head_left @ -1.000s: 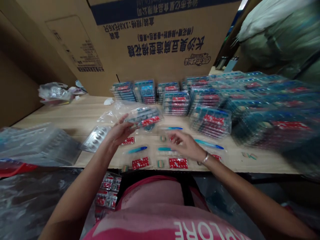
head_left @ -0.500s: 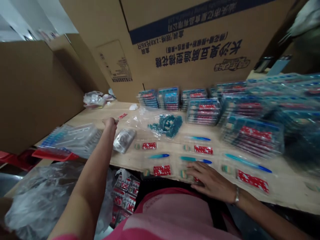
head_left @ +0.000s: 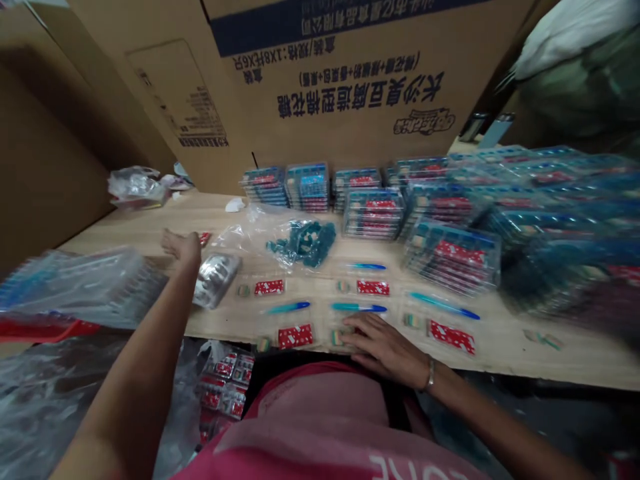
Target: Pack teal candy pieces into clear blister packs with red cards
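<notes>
My left hand [head_left: 181,247] reaches out over the wooden table [head_left: 150,230], next to a small red card [head_left: 204,238] and a stack of empty clear blister shells [head_left: 217,279]. Its fingers are blurred and I cannot make out their pose. My right hand [head_left: 385,347] lies flat, fingers spread, on a clear tray [head_left: 345,327] at the table's front edge. That tray holds a blue pen [head_left: 359,307]. Beside it are similar open trays with a blue pen [head_left: 287,308], red cards [head_left: 295,336] and small erasers.
A clear bag of teal pieces [head_left: 303,240] lies mid-table. Stacks of packed sets [head_left: 373,213] fill the back and right. A pile of clear trays [head_left: 75,283] sits at left on something red. A large printed cardboard box [head_left: 325,80] stands behind. Crumpled plastic [head_left: 135,187] lies far left.
My left hand let go of the packed set it held and reached out to the left by the red card. My right hand came down flat on the front tray. The camera view swung.
</notes>
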### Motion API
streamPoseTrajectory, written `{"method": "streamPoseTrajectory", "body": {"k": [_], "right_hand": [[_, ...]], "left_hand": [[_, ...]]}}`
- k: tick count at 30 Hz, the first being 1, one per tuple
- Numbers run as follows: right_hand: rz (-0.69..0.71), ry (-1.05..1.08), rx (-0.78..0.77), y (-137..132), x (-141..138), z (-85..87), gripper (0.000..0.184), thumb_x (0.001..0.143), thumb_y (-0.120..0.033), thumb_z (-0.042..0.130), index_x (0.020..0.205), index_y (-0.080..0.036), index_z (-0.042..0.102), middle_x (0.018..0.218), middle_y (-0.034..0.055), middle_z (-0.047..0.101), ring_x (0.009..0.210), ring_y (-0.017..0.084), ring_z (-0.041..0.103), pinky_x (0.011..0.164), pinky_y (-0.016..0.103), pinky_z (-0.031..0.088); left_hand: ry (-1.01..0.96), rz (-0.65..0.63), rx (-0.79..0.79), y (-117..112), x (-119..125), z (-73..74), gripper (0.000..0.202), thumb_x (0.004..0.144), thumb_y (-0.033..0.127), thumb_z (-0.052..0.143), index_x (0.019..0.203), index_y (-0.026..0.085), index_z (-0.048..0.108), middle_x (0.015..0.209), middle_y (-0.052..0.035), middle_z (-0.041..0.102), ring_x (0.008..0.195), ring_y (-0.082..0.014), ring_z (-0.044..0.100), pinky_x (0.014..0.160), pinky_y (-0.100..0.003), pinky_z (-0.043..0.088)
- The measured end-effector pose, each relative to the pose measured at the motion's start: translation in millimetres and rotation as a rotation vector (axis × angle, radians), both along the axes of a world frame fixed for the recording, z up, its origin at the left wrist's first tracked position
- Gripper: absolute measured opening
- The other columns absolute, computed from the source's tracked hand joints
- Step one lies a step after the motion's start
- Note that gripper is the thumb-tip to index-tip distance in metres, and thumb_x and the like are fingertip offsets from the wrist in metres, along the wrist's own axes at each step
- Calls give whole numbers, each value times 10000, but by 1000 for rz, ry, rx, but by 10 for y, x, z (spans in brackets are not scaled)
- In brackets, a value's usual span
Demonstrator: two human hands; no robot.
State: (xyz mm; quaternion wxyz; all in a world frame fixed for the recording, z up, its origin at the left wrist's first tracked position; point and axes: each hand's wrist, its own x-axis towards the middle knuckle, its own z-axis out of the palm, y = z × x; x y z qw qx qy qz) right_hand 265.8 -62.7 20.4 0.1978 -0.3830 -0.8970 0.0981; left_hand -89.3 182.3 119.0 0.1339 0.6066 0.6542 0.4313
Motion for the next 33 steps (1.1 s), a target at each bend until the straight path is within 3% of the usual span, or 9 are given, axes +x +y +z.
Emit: {"method": "streamPoseTrajectory", "body": {"k": [3,5,7,11,17,21,25,28,33], "right_hand": [[3,2,-7,5,20,-31,288,882,-246,520,1163,-206,562,1204,120,557,1134,241,500,924,427,455],[3,4,-4,0,47,-50,308,878,-247,528,1183,-211,552,1223,116,549,1150,239,492,939,424,449],[0,3,1,1,63,-41,330,867,-250,546,1194,-205,547,1242,122,538,1161,244,484,948,428,440],[28,11,12,86,-92,106,275,871,-276,544,1130,-194,583,1204,122,562,1116,243,501,930,429,425],[205,-199,78,360,-842,213,159,857,-293,583,919,-153,625,966,100,632,891,213,558,784,354,430],[231,-180,233,409,-1041,218,136,903,-171,489,830,-153,602,819,59,625,765,172,546,707,310,387],[176,-97,376,369,-849,469,208,924,-181,457,747,-170,566,744,32,583,714,162,497,656,300,328],[145,-90,475,345,-674,728,234,931,-147,425,736,-171,553,724,29,561,704,161,462,647,302,294],[105,-165,521,281,-433,992,273,943,-126,387,731,-168,554,702,33,542,687,161,430,638,307,268]], "left_hand": [[79,-92,12,-496,63,-221,301,811,263,578,1069,129,498,1067,-68,575,1059,-242,524,927,-399,417],[288,-550,-72,-980,129,-373,199,792,317,595,935,183,555,949,-42,612,955,-214,572,873,-366,453],[477,-787,-55,-1458,184,-520,283,740,390,659,926,200,562,1008,-67,611,976,-235,567,872,-391,453],[603,-725,-29,-2028,172,-800,689,576,407,788,1142,174,470,1286,-172,475,1149,-321,477,932,-477,434],[533,-610,-75,-2072,55,-1045,492,671,259,701,1110,188,490,1331,-167,445,1195,-314,458,986,-506,400],[317,-600,-162,-2141,22,-892,514,656,299,735,1111,217,510,1413,-165,345,1297,-333,351,1047,-521,325],[-336,-586,-273,-2238,121,-587,906,605,434,777,1366,306,303,1525,-124,152,1360,-341,270,1046,-480,340],[-853,-503,-478,-2213,354,-362,817,675,439,723,1362,347,288,1460,-117,320,1147,-288,545,880,-380,477],[-981,-592,-624,-2157,782,-88,737,689,271,742,1309,291,344,1050,-69,624,776,-185,674,671,-265,490]]}}
